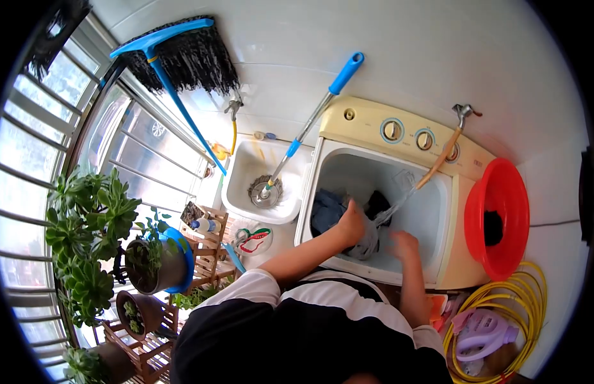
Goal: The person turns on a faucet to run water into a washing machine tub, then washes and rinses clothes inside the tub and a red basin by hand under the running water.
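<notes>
In the head view, an open washing machine tub point(431, 211) holds a dark blue garment point(329, 212), a grey garment point(368, 244) and a black piece of clothing point(377, 203). My left hand point(353, 223) reaches into the tub with curled fingers, thumb upward, against the grey garment; its fingertips are hidden. To the right, my right hand point(404, 245) hangs over the tub near the grey garment, fingers loosely apart and nothing visible in them. Water runs from a tan hose point(439, 160) onto the clothes between my hands.
A mop point(295, 144) stands in the white sink point(236, 182) at left. A red basin point(517, 217) rests on the machine's right side, something black inside. A purple detergent bottle point(482, 333) and coiled yellow hose point(537, 301) lie lower right. Potted plants point(146, 269) line the window.
</notes>
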Motion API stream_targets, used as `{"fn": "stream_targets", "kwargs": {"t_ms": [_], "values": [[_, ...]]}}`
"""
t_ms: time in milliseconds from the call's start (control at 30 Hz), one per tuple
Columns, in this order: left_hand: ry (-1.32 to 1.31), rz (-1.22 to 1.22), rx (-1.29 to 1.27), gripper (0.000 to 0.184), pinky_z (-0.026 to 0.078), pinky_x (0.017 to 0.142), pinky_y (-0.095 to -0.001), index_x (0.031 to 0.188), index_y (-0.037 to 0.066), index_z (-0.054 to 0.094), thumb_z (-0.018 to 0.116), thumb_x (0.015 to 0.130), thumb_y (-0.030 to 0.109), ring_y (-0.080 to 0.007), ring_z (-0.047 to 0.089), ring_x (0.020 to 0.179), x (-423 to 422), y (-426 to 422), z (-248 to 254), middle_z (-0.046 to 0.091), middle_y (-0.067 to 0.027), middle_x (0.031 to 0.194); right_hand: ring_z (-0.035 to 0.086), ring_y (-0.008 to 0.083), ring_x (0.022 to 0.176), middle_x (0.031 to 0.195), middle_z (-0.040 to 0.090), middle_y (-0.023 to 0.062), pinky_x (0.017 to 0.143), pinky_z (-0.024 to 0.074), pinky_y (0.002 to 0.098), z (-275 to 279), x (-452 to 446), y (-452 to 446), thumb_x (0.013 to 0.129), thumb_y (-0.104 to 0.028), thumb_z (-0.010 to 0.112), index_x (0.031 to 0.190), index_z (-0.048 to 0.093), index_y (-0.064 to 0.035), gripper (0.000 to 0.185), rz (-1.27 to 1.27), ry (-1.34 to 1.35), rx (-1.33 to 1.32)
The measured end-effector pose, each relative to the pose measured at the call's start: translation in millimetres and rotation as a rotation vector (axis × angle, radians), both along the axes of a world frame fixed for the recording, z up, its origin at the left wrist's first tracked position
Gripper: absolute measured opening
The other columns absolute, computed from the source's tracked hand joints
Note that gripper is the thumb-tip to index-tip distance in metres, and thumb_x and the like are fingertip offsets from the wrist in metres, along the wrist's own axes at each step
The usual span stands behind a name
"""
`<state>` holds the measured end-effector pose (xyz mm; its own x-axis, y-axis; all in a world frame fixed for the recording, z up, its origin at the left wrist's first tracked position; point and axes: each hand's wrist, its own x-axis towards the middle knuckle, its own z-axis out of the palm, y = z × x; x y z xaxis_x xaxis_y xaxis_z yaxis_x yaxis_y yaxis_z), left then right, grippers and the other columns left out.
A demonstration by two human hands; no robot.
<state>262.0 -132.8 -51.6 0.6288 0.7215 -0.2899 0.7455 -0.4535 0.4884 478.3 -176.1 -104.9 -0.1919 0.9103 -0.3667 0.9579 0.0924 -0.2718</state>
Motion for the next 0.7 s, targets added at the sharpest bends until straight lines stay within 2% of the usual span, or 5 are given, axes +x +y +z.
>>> {"fn": "stream_targets", "kwargs": {"t_ms": [133,267,400,600,700], "values": [[-0.331,-0.345,-0.403,0.039,0.041,0.082,-0.0398,0.108,0.006,0.053,0.052,0.081,0.034,-0.0244,0.057,0.092,-30.0,-10.3,-3.8,0.06,-0.0121,0.097,0.058,0.0221,0.078,0.084,0.058,0.0154,0.07,0.0464,0.0307,13.9,-37.0,-26.6,0.073,-0.019,0.06,0.096,0.06,-0.0087,0.025,-0.509,1.031,-0.422],[-0.939,0.063,-1.089,0.031,0.044,0.076,-0.0301,0.106,0.005,0.054,0.057,0.08,0.021,-0.0205,0.057,0.085,-29.6,-0.6,-37.6,0.06,-0.0087,0.094,0.058,0.0196,0.077,0.09,0.059,0.0112,0.069,0.0461,0.0279,-0.5,-22.3,-39.8,0.075,-0.019,0.061,0.101,0.059,-0.0082,0.028,-0.225,0.464,-0.232],[0.333,-0.33,0.441,0.032,0.045,0.068,-0.0292,0.104,0.002,0.053,0.056,0.08,0.024,-0.0182,0.059,0.074,-46.1,6.4,21.6,0.061,-0.0083,0.083,0.059,0.0199,0.076,0.093,0.058,0.0097,0.068,0.0457,0.0278,32.5,-29.4,-25.9,0.075,-0.021,0.061,0.103,0.057,-0.0045,0.033,-0.347,0.573,-0.373],[-1.123,0.063,-1.022,0.028,0.045,0.065,-0.0299,0.099,0.007,0.056,0.058,0.078,0.024,-0.0189,0.058,0.07,-29.4,17.2,16.4,0.061,-0.0065,0.08,0.06,0.0163,0.077,0.093,0.058,0.008,0.066,0.046,0.0254,16.8,-24.2,-18.5,0.081,-0.019,0.055,0.109,0.052,-0.0042,0.031,-0.26,0.493,-0.168],[-0.614,-0.041,-0.006,0.026,0.045,0.068,-0.0288,0.098,0.007,0.056,0.057,0.08,0.025,-0.0186,0.059,0.071,-49.0,18.4,17.4,0.061,-0.0062,0.08,0.06,0.0169,0.078,0.095,0.059,0.0072,0.067,0.0458,0.0251,43.1,-46.0,-15.3,0.083,-0.018,0.052,0.112,0.05,-0.0063,0.031,-0.363,0.629,-0.362]]}}
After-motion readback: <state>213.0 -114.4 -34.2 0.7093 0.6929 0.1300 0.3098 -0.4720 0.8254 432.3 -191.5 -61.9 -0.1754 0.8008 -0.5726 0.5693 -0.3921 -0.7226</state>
